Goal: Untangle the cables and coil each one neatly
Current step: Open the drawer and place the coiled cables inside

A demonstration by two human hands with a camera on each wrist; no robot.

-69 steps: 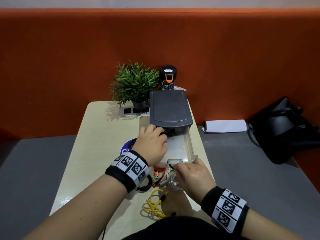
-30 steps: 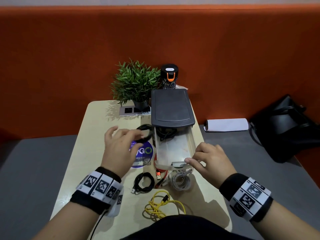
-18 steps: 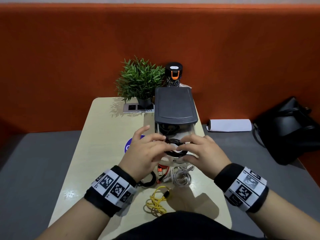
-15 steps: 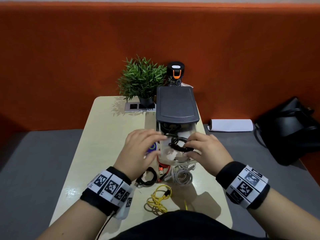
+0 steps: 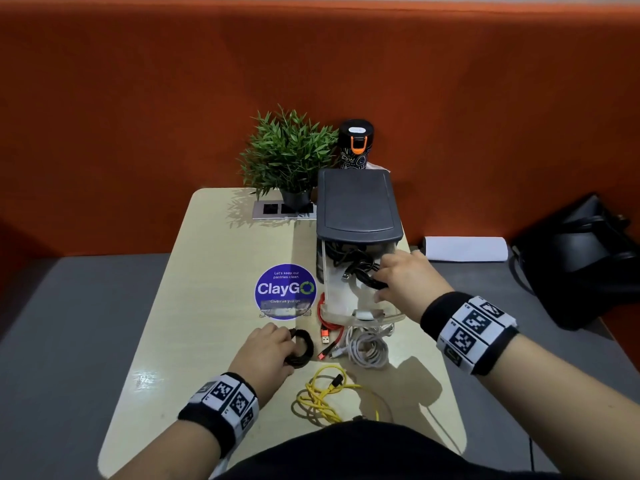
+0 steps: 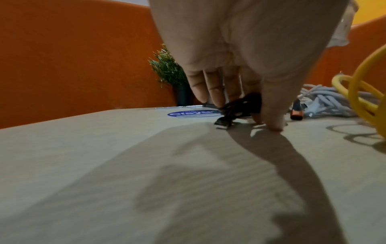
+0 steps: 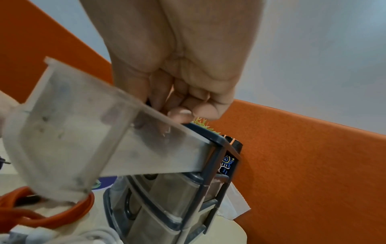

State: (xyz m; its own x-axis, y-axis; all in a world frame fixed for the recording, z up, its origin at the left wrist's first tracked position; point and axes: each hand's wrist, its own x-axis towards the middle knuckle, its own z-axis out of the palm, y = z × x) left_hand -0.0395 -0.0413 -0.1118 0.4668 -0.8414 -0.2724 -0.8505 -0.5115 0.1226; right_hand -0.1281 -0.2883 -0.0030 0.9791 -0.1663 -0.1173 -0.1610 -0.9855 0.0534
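Head view: beige table [image 5: 214,258] against orange padded wall [image 5: 138,98].

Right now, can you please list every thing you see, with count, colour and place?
black cable coils: two; one in the open drawer, one on the table
red cable: one, beside drawer front
white cable: one, coiled, below drawer
yellow cable: one, loose, near table edge
drawer unit: one, dark top, clear drawer
table: one, beige
sticker: one, blue
plant: one, green
bottle: one, black, orange clip
paper roll: one, white
bag: one, black
left hand: on table coil
right hand: holding drawer coil
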